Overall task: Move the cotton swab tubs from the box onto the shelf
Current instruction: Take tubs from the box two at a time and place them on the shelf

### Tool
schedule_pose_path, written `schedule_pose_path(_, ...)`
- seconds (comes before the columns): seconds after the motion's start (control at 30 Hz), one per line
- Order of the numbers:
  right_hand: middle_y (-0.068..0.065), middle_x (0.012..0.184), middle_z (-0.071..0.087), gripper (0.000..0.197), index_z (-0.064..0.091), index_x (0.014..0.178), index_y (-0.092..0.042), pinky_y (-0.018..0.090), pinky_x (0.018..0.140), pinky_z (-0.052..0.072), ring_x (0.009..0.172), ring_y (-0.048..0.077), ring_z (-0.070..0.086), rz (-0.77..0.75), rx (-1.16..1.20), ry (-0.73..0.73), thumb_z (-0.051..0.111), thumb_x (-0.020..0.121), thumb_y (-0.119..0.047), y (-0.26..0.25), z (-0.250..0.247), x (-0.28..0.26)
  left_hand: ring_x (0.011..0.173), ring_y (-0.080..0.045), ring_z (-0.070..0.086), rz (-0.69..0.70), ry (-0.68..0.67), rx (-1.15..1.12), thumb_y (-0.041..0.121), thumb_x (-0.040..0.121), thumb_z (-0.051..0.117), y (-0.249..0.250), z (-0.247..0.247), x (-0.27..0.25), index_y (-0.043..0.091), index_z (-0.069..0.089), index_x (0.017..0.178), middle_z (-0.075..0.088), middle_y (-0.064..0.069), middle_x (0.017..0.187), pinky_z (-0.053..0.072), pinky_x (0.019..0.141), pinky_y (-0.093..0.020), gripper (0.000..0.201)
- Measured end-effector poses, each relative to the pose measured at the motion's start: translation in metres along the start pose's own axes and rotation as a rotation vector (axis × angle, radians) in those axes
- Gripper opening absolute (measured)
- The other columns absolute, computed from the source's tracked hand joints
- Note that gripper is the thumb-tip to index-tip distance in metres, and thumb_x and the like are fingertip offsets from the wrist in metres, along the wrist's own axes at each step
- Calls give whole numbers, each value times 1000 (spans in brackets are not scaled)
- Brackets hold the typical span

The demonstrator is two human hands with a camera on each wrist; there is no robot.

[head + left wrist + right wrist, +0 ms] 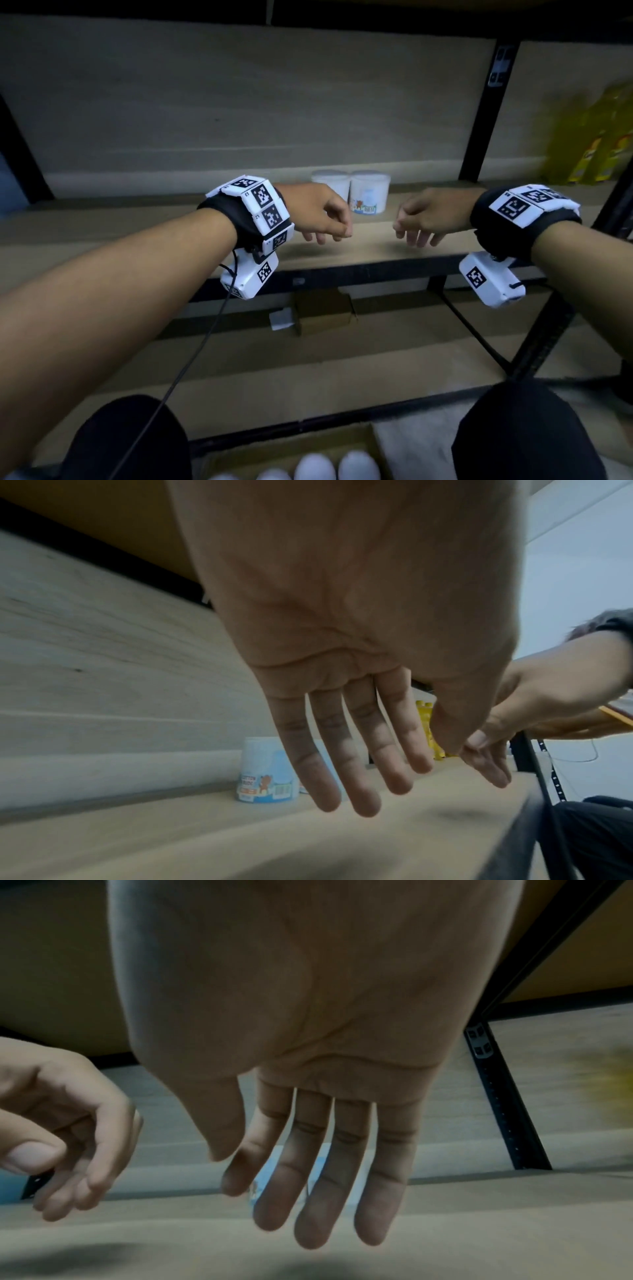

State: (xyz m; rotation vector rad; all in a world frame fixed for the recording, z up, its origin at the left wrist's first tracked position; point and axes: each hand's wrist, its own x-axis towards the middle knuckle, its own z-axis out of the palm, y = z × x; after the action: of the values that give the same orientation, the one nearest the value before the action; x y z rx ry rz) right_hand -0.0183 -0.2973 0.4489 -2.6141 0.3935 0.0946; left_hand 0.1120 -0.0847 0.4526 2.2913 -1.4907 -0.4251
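Note:
Two white cotton swab tubs stand side by side at the back of the shelf [376, 253]: the left tub [329, 183] and the right tub [370, 195] with a blue label. In the left wrist view a labelled tub [263, 772] shows behind my fingers. My left hand [325, 219] hovers over the shelf just in front of the tubs, fingers hanging relaxed, holding nothing. My right hand [421, 219] hangs the same way to the right of them, empty. More white tub lids [315, 467] sit in the cardboard box [356, 437] at the bottom edge.
Yellow bottles [596, 137] stand on the shelf at the far right, beyond a black upright post [483, 113]. A lower shelf holds a small brown carton [322, 311]. My knees [524, 431] flank the box. A shelf board hangs overhead.

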Motion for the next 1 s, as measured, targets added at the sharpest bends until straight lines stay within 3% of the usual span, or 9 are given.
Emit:
schedule_pose_path(0.1, 6, 83, 77, 28, 71, 93, -10, 39, 79, 59, 82, 24, 74, 17, -11, -97, 58, 97, -34, 2, 17, -13, 74, -13, 71, -5, -59, -58, 26, 93, 67, 2, 18, -14, 13, 73, 103, 74, 4, 85, 60, 72, -30, 17)
schedule_pose_path(0.23, 6, 88, 77, 24, 73, 93, -15, 37, 81, 57, 85, 22, 74, 33, -40, -197, 59, 96, -34, 4, 42, -25, 90, -28, 74, -56, -128, -126, 22, 95, 66, -1, 46, -32, 8, 71, 109, 75, -6, 95, 60, 83, -37, 20)
schedule_pose_path(0.5, -4, 93, 78, 22, 73, 100, -21, 34, 82, 56, 90, 16, 73, 60, -36, -350, 59, 97, -38, 5, 87, -25, 86, -13, 73, -64, -223, -115, 24, 93, 65, -24, 89, -50, 17, 74, 105, 77, 0, 97, 57, 92, -39, 17)
schedule_pose_path(0.6, 0, 97, 76, 21, 74, 97, -23, 31, 77, 52, 85, 14, 69, 64, -35, -389, 58, 97, -36, 7, 110, -21, 90, -17, 72, -67, -254, -53, 30, 90, 67, -40, 106, -55, 25, 75, 102, 76, 4, 95, 56, 91, -37, 15)
schedule_pose_path(0.7, -3, 98, 76, 20, 72, 101, -25, 31, 79, 54, 91, 14, 70, 75, -72, -434, 58, 96, -38, 10, 140, -13, 96, -17, 70, -103, -296, -45, 33, 90, 66, -59, 127, -60, 29, 75, 100, 75, 9, 97, 56, 91, -35, 14)
schedule_pose_path(0.83, -6, 98, 73, 18, 71, 97, -34, 28, 70, 53, 85, 11, 68, 68, -81, -496, 61, 84, -43, 13, 186, -1, 96, -12, 67, -171, -322, -5, 29, 92, 64, -85, 155, -66, 25, 75, 103, 74, 8, 103, 49, 86, -23, 16)
schedule_pose_path(0.93, -6, 106, 68, 22, 64, 108, -41, 28, 71, 56, 92, 13, 67, 36, -40, -520, 64, 86, -45, 14, 229, 7, 76, -3, 59, -230, -327, 45, 25, 91, 66, -109, 188, -69, 19, 75, 105, 72, 4, 99, 43, 70, -11, 18)
schedule_pose_path(1.0, -5, 109, 65, 32, 59, 117, -40, 28, 72, 54, 95, 16, 64, 20, 10, -525, 65, 87, -47, 16, 262, 11, 74, -5, 55, -275, -331, 56, 16, 89, 67, -126, 216, -73, 10, 73, 108, 68, -1, 96, 39, 61, -9, 21)
